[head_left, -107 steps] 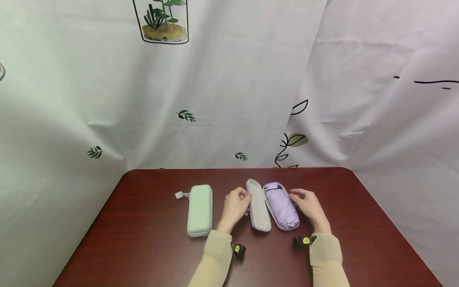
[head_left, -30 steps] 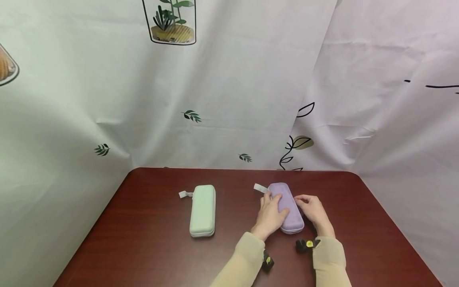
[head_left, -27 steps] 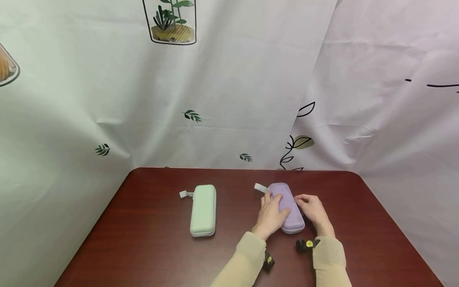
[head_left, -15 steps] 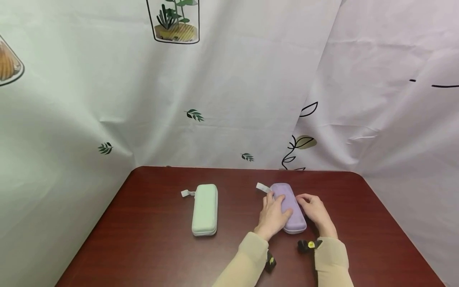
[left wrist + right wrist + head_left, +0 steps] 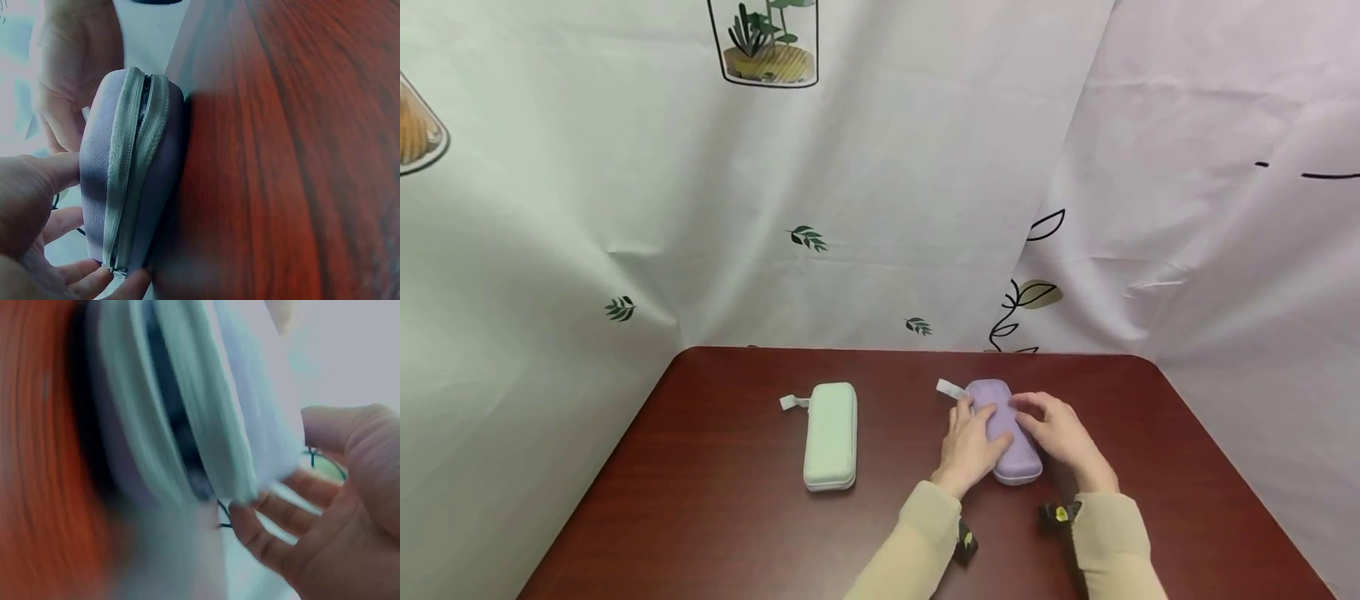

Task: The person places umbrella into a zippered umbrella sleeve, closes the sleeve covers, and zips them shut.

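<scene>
Lilac case (image 5: 1006, 433), lid down on the table (image 5: 715, 500): left hand (image 5: 967, 440) presses flat, fingers spread; right hand (image 5: 1056, 429) curls over its edge; steady pressure should ease zipping

R wrist view is motion-blurred: the purple case (image 5: 187, 425) shows only as smeared bands, zip slider not readable, and the right hand (image 5: 331, 512) is cut off by the right and bottom edges. In the L wrist view the left hand (image 5: 37, 237) is cropped at left and bottom; the case's far end sits behind the fingers (image 5: 69, 94) of the other hand. In the head view both hands cover much of the case (image 5: 1017, 458), so the zip isn't visible; its strap (image 5: 950, 388) is too small for detail. Whatever's inside is hidden. Forearms run off the bottom edge.
</scene>
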`<action>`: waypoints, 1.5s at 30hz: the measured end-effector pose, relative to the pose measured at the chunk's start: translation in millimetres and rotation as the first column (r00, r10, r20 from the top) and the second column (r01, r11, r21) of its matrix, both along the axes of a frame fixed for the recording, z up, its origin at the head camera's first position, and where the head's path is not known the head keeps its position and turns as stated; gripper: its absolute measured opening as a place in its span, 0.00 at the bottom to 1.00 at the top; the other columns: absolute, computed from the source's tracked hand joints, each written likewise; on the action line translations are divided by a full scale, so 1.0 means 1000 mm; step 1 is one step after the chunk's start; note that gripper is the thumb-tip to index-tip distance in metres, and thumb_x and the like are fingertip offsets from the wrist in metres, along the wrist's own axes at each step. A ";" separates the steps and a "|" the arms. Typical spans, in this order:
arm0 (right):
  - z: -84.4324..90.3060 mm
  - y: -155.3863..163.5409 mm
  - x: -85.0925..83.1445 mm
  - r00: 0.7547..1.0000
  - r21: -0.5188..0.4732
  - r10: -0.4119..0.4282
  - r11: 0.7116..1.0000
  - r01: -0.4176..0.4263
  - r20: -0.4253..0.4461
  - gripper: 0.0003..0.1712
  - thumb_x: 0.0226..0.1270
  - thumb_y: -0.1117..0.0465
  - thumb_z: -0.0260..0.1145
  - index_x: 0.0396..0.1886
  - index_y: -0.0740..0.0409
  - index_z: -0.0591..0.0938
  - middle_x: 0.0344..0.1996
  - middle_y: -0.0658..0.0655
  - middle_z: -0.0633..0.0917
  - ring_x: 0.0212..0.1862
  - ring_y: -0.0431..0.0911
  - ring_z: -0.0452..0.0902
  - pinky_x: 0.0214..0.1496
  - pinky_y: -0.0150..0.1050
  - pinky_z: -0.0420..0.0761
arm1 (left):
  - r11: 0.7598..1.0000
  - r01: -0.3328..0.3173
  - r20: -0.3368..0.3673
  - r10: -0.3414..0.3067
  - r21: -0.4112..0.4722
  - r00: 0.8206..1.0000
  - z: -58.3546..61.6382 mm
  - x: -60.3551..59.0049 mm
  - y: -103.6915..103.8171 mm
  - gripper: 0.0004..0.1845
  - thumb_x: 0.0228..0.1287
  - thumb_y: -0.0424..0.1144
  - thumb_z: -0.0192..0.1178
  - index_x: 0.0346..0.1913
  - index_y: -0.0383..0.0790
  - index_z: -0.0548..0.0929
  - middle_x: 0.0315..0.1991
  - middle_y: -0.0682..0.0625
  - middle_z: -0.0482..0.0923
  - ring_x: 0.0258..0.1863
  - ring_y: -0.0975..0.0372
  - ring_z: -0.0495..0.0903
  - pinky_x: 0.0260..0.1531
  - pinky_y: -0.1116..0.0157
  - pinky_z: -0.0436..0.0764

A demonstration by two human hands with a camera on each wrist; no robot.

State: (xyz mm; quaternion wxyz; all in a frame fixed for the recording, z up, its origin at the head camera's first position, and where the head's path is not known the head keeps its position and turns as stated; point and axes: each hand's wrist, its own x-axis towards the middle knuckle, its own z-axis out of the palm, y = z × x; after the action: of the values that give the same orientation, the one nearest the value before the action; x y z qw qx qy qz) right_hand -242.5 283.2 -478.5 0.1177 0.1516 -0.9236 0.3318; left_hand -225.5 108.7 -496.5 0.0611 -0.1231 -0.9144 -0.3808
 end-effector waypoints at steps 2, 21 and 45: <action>0.003 0.001 -0.004 0.991 0.073 0.110 0.992 -0.104 -0.080 0.21 0.55 0.77 0.63 0.49 0.61 0.84 0.45 0.59 0.84 0.48 0.54 0.78 0.48 0.51 0.74 | 1.000 -0.012 0.000 0.012 0.014 1.000 0.000 -0.002 -0.001 0.27 0.56 0.53 0.68 0.59 0.49 0.81 0.64 0.45 0.66 0.59 0.54 0.68 0.39 0.55 0.78; 0.024 0.013 -0.013 0.867 0.576 0.498 0.702 -0.419 0.023 0.41 0.51 0.78 0.64 0.67 0.49 0.75 0.57 0.66 0.75 0.51 0.58 0.75 0.50 0.54 0.76 | 0.996 -0.023 0.098 0.014 0.090 0.995 0.001 -0.010 -0.003 0.30 0.47 0.57 0.74 0.53 0.52 0.78 0.60 0.52 0.67 0.55 0.54 0.72 0.43 0.51 0.74; 0.027 0.007 -0.016 0.871 0.637 0.488 0.656 -0.405 0.050 0.46 0.47 0.79 0.62 0.66 0.38 0.75 0.56 0.62 0.72 0.55 0.54 0.70 0.53 0.52 0.74 | 0.999 0.048 0.030 -0.048 -0.011 0.998 -0.009 -0.052 -0.032 0.03 0.56 0.30 0.66 0.30 0.41 0.82 0.26 0.52 0.80 0.30 0.55 0.81 0.32 0.61 0.77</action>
State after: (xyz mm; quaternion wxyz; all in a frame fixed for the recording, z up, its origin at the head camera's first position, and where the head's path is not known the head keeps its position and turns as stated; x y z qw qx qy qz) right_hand -258.5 290.0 -451.0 0.0326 0.4249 -0.9046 0.0123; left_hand -277.6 76.2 -505.3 0.0378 -0.1397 -0.9141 -0.3788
